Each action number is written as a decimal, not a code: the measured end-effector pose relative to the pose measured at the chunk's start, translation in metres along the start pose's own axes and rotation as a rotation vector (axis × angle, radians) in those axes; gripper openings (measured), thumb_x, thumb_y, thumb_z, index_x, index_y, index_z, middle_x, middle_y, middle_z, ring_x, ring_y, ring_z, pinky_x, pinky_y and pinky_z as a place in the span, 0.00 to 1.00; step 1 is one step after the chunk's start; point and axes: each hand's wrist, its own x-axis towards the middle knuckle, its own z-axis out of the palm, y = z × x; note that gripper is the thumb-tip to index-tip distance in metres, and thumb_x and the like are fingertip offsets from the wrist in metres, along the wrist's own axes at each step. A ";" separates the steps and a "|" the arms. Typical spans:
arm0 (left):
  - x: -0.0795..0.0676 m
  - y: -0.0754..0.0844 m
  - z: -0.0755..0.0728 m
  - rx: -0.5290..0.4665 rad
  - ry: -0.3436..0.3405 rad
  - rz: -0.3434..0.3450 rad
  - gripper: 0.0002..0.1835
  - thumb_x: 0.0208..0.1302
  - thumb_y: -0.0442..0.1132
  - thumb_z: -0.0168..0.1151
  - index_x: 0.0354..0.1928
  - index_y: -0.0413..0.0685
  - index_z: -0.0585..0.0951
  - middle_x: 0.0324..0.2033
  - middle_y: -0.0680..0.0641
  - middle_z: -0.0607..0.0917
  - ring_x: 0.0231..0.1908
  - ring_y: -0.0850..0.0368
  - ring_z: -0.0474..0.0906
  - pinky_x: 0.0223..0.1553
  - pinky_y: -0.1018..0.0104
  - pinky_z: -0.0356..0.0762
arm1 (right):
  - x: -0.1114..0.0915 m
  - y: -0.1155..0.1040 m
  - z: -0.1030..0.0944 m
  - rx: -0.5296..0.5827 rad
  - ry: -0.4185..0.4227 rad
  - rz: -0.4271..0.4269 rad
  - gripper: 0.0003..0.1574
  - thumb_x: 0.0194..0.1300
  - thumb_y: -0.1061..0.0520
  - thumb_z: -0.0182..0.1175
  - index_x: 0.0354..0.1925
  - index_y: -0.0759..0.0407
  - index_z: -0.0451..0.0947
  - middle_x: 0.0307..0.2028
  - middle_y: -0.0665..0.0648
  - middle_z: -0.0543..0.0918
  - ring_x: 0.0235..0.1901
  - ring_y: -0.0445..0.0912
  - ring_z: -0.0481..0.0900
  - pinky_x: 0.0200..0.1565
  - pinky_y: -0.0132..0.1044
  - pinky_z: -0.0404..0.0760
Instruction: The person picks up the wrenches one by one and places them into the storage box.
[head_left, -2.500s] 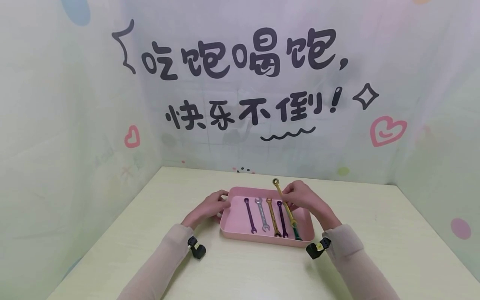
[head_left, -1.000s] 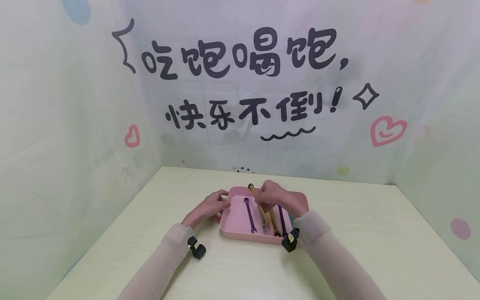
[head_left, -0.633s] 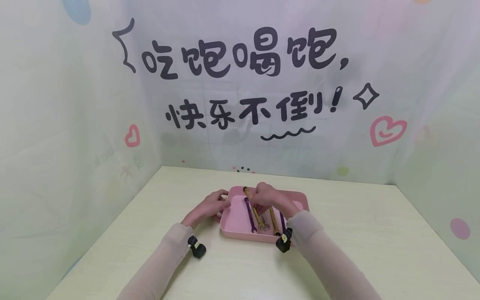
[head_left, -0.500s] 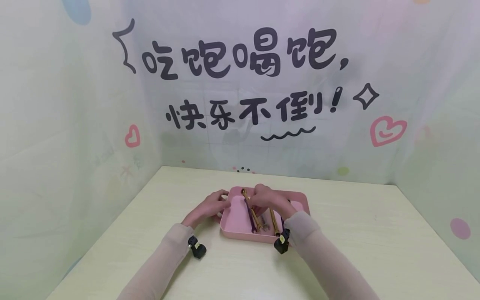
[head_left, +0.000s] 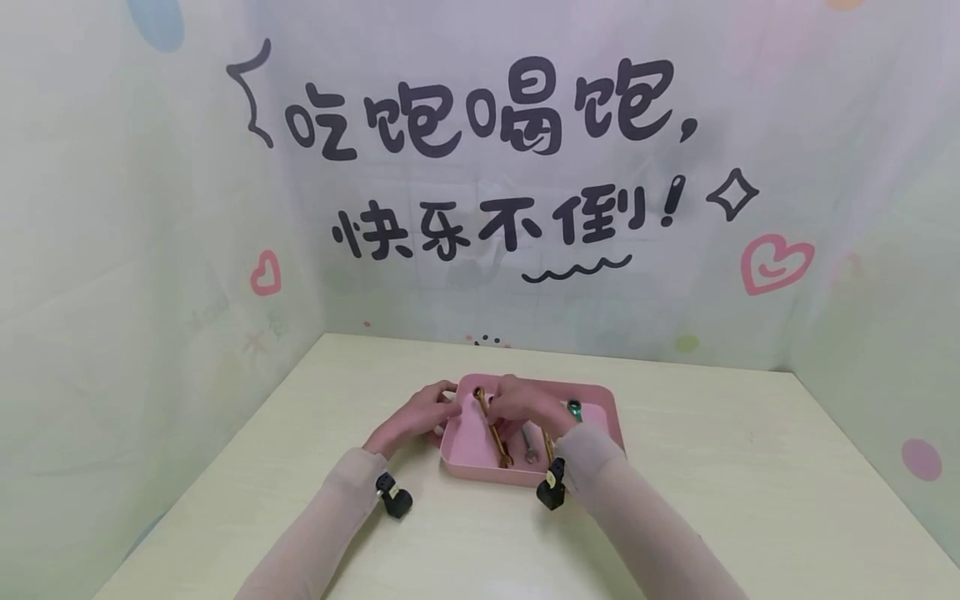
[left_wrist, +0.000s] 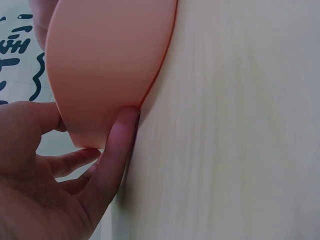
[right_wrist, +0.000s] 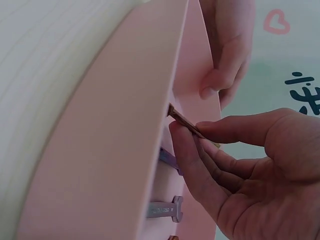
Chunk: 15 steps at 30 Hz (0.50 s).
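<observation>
My right hand [head_left: 523, 402] pinches a gold combination wrench [head_left: 495, 433] between thumb and fingers, over the left part of a shallow pink tray [head_left: 480, 473]. In the right wrist view the wrench slants just inside the tray wall. Below it lie a purple wrench [right_wrist: 169, 159] and a silver wrench [right_wrist: 161, 209]. My left hand [head_left: 420, 414] grips the tray's left end, its thumb [left_wrist: 122, 135] along the outer wall. Another gold wrench [head_left: 549, 452] and a green wrench [head_left: 575, 410] lie further right, partly covered by my right hand and sleeve.
The tray stands on a pale wooden table [head_left: 360, 542]. Behind and on both sides hang light printed curtains [head_left: 480, 308] with dark lettering. Each wrist carries a small black camera [head_left: 393, 497].
My right hand has carried the gold wrench leftward across the tray, from the right end past the silver wrench to the left of the purple one. My left hand has stayed on the tray.
</observation>
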 end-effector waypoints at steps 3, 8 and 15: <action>-0.001 0.000 0.000 0.001 0.002 0.005 0.29 0.72 0.41 0.56 0.73 0.43 0.68 0.51 0.39 0.84 0.38 0.52 0.84 0.27 0.62 0.87 | 0.001 0.001 0.003 0.006 0.014 0.003 0.08 0.68 0.64 0.61 0.31 0.65 0.82 0.24 0.55 0.82 0.24 0.45 0.83 0.37 0.39 0.89; 0.000 -0.001 0.000 -0.004 -0.001 0.006 0.29 0.72 0.41 0.55 0.73 0.43 0.68 0.52 0.39 0.84 0.39 0.52 0.85 0.28 0.62 0.88 | 0.003 0.003 0.008 0.039 0.042 0.022 0.06 0.67 0.64 0.64 0.34 0.66 0.83 0.26 0.57 0.84 0.26 0.48 0.86 0.38 0.42 0.91; 0.001 -0.001 0.000 0.005 0.000 -0.002 0.29 0.73 0.42 0.56 0.73 0.44 0.68 0.52 0.39 0.84 0.39 0.52 0.85 0.29 0.62 0.88 | 0.010 0.003 0.016 0.013 0.076 0.039 0.05 0.65 0.64 0.66 0.33 0.67 0.82 0.26 0.60 0.86 0.24 0.49 0.88 0.34 0.40 0.91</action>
